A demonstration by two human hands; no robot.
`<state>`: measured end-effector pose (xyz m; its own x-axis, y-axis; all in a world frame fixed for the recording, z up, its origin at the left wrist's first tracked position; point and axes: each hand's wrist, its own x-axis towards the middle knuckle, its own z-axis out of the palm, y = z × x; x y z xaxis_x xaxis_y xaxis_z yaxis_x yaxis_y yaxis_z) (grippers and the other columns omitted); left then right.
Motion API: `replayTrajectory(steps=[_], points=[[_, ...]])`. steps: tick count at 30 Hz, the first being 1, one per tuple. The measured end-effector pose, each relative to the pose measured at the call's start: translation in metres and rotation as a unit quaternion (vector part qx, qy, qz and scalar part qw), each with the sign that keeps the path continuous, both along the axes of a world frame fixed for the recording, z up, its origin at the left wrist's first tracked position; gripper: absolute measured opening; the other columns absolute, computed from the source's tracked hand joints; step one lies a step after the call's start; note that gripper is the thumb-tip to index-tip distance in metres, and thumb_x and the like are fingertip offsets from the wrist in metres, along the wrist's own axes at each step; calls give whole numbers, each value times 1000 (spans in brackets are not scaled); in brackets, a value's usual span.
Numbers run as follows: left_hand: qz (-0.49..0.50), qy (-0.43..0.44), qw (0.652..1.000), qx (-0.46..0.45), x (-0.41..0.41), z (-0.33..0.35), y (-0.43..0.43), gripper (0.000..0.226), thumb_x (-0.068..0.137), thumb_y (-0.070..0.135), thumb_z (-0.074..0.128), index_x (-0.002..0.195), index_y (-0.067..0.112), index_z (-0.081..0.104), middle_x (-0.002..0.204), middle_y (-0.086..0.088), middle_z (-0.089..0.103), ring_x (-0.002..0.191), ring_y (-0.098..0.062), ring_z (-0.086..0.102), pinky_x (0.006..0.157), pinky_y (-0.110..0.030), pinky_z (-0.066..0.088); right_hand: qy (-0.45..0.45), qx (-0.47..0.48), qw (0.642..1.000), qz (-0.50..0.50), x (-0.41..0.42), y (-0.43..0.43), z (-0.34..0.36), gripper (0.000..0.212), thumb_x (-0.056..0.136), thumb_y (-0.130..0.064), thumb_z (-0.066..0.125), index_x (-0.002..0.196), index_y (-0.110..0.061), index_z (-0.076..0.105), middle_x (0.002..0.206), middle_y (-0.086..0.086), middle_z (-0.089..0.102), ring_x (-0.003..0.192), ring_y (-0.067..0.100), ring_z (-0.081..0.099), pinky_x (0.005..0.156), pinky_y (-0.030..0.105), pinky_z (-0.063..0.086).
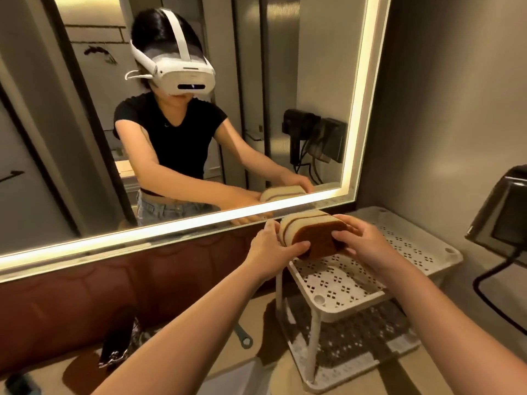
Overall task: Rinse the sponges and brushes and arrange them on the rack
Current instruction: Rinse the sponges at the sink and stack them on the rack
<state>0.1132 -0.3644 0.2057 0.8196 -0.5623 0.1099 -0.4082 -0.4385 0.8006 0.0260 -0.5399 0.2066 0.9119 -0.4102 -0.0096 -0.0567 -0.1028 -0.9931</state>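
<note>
Stage: racking | left hand (266,246) and right hand (362,240) grip stacked sponges (310,235) over rack (350,305) top tier | no brushes racked yet

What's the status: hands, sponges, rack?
Left hand and right hand grip the stacked sponges by the ends. Sponges just over the rack top shelf; contact unclear. No obstruction seen under them.
</note>
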Motion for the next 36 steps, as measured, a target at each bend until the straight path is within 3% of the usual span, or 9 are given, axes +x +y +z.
replayTrajectory(steps=[3,8,11,15,18,23,28,33,36], points=[[26,-50,995,80,11,-9,-13,56,75,50,68,116,19,47,119,-3,50,109,-20,48,95,-41,46,18,-59,998,-15,8,-8,-4,45,92,-13,56,135,-20,46,123,5,52,114,20,51,78,21,49],[28,-20,998,46,13,-19,-26,59,77,39,70,124,19,40,126,-3,49,115,-20,49,99,-44,45,31,-91,995,-31,22,-11,-12,44,92,-10,52,135,-18,45,125,8,53,112,21,51,84,27,50],[40,-19,998,39,14,-21,-32,59,80,39,68,127,19,39,128,-4,50,117,-22,50,99,-45,44,31,-100,994,-40,24,-11,-13,43,94,-10,51,135,-18,45,122,7,52,109,19,51,81,26,49],[59,-53,992,101,16,-20,-38,63,82,42,64,133,19,35,132,-6,45,122,-26,47,101,-46,42,32,-131,990,-43,25,-11,-15,44,94,-7,50,137,-15,42,116,1,50,106,14,47,67,15,46],[82,-81,981,158,16,-22,-38,64,86,44,59,138,19,32,137,-7,37,126,-28,42,103,-45,40,28,-174,983,-47,27,-9,-19,47,93,-6,52,138,-15,42,122,3,52,107,11,46,81,18,45],[98,-92,976,170,14,-24,-41,60,88,44,56,137,19,34,140,-7,33,127,-29,40,102,-44,40,38,-202,978,-40,30,-11,-23,56,94,-12,52,145,-22,32,138,9,48,126,22,46,103,38,43],[124,-84,977,150,13,-25,-40,59,86,43,59,136,20,37,139,-5,36,127,-28,41,102,-44,38,59,-220,973,-46,32,-9,-25,58,95,-18,50,147,-26,26,142,7,45,130,24,42,103,36,39],[101,-59,978,175,9,-17,-40,65,86,43,59,139,16,31,143,-7,33,130,-28,37,106,-45,35,85,-273,955,-79,31,-9,-25,52,94,-24,52,142,-14,34,135,9,51,127,26,46,96,33,39],[74,-24,985,153,7,-9,-34,72,84,45,60,141,14,28,144,-9,33,132,-28,36,108,-45,34,96,-308,941,-98,23,-7,-17,62,92,-28,56,145,-13,28,140,12,47,128,27,45,99,37,40]])
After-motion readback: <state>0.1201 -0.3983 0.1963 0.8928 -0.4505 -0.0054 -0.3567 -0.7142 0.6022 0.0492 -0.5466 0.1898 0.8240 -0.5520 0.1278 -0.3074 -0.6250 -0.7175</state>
